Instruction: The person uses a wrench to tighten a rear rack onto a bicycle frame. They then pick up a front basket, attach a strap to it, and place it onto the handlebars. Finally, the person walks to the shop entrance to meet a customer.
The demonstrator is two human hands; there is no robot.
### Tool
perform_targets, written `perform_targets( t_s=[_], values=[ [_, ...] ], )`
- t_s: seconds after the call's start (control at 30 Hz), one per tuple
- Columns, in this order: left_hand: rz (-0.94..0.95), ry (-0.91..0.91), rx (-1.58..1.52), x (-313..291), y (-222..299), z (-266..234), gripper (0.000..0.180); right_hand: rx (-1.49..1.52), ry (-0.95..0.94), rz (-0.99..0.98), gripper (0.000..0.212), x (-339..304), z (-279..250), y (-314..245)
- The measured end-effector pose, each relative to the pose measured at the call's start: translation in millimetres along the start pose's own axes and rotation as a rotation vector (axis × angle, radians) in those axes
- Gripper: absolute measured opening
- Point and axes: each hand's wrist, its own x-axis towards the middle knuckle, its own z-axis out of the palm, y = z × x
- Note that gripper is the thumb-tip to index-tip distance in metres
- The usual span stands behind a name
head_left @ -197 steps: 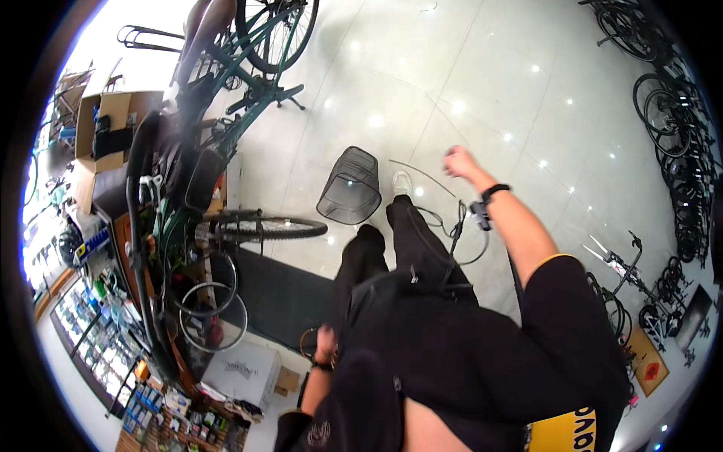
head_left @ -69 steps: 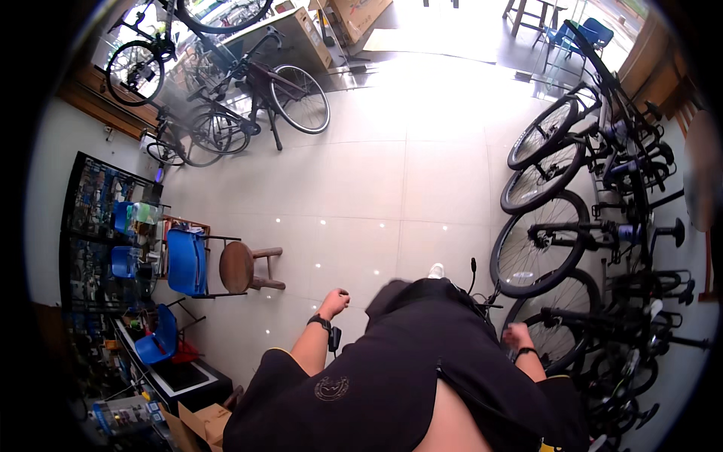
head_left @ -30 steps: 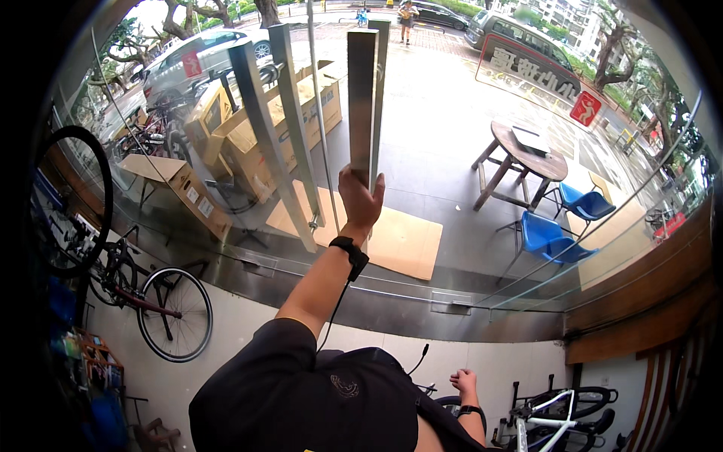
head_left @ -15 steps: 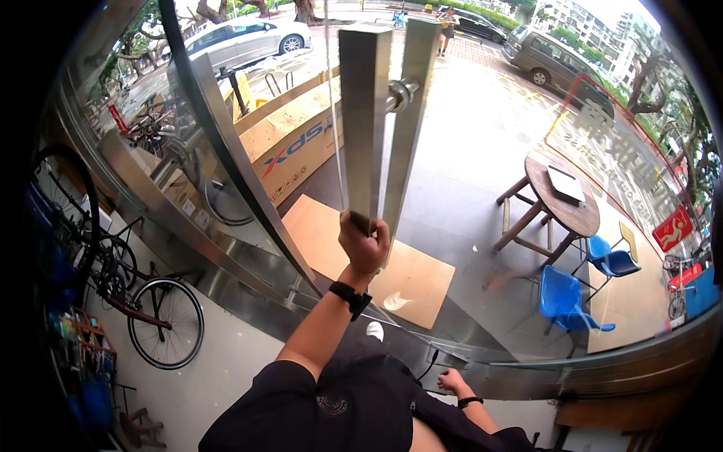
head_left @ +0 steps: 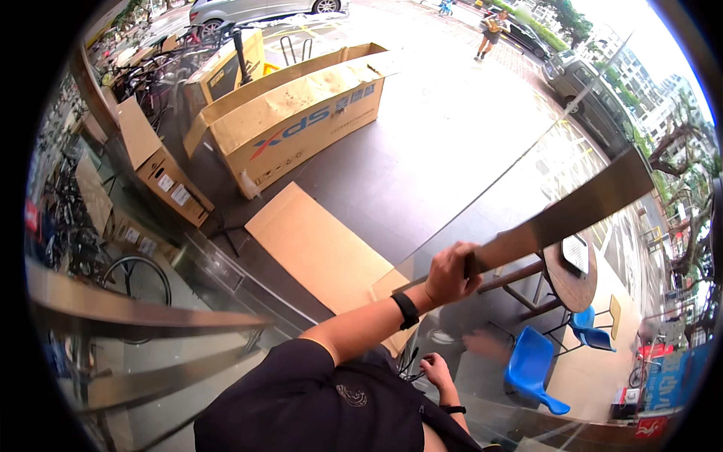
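Observation:
My left hand [head_left: 452,273], with a black watch on the wrist, is wrapped round the long flat metal door handle [head_left: 565,215] near its lower end. The handle slants up to the right on a glass door, whose thin edge crosses the view. My right hand [head_left: 437,371], a dark band at its wrist, is low beside my body. Its fingers are curled, and I cannot make out whether anything is in them. A thin black cable [head_left: 409,372] hangs just left of those fingers.
A flat cardboard sheet [head_left: 324,248] lies on the floor ahead. Beyond stand a long open carton [head_left: 301,139] and a smaller carton [head_left: 175,184]. On the right are a round wooden table [head_left: 572,286] and blue chairs [head_left: 531,369]. A person [head_left: 491,34] stands outside near parked cars.
The handle has swung from upright ahead to slanting right, with my left hand still round it. My view has moved forward into the doorway. My right hand remains low.

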Motion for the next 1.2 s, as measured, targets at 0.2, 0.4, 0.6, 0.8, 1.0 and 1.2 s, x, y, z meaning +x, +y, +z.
perform_targets(
  t_s=[0.2, 0.4, 0.6, 0.8, 1.0, 1.2],
  values=[
    [0.003, -0.147, -0.294, 27.2, -24.7, 84.7, 0.067, 0.102, 0.193, -0.171, 0.030, 57.7, -73.8, -150.9],
    [0.019, -0.641, -0.708, 71.8, -66.3, 124.8, 0.048, -0.437, 0.685, -0.684, 0.034, 160.2, -95.6, -157.1],
    [-0.222, -1.139, -0.320, 150.9, -222.3, 17.7, 0.030, 0.077, 0.736, 0.030, 0.035, 175.3, -85.9, -156.4],
    [-0.823, -0.915, 0.303, 114.0, -452.7, -205.5, 0.023, 0.003, 1.031, 0.242, 0.046, 183.1, -26.2, -168.3],
    [-1.121, -0.891, 0.401, 161.6, -554.4, -298.4, 0.030, 0.062, 1.295, 0.378, 0.052, 174.2, 42.9, -152.6],
    [-1.032, -0.926, 0.297, 221.7, -653.4, -326.6, 0.026, 0.269, 0.978, 0.626, 0.045, 237.3, 59.9, -290.7]
  ],
)
